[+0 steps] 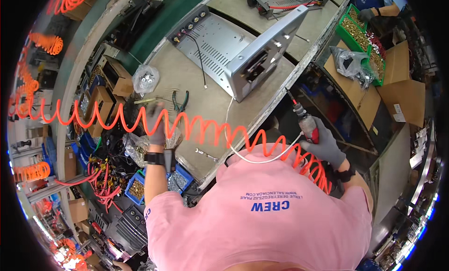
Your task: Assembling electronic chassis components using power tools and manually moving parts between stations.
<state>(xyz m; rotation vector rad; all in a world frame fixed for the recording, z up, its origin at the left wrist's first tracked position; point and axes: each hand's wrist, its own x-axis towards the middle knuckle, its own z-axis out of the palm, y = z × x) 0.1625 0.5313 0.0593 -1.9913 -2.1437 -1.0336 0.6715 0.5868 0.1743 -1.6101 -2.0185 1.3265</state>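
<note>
My right hand (326, 148), in a grey glove, grips a pneumatic screwdriver (304, 118) with a red and grey body; its bit points up toward the bench edge. An orange coiled air hose (117, 114) runs from it across the view to the left. My left hand (156, 128), also gloved and blurred by motion, hovers over a clear plastic bag of small hardware (134, 149) at the left end of the workbench (206, 107). A grey perforated metal chassis (213, 46) lies on the bench with its lid (267, 49) raised, a black wire trailing from it.
Green-handled pliers (180, 101) and a bag of nuts (146, 79) lie on the bench. Blue bins of screws (135, 189) sit lower left, cardboard boxes (110, 84) beside them. Green bins of brass screws (355, 30) stand upper right, where another person's gloved hand (367, 14) works.
</note>
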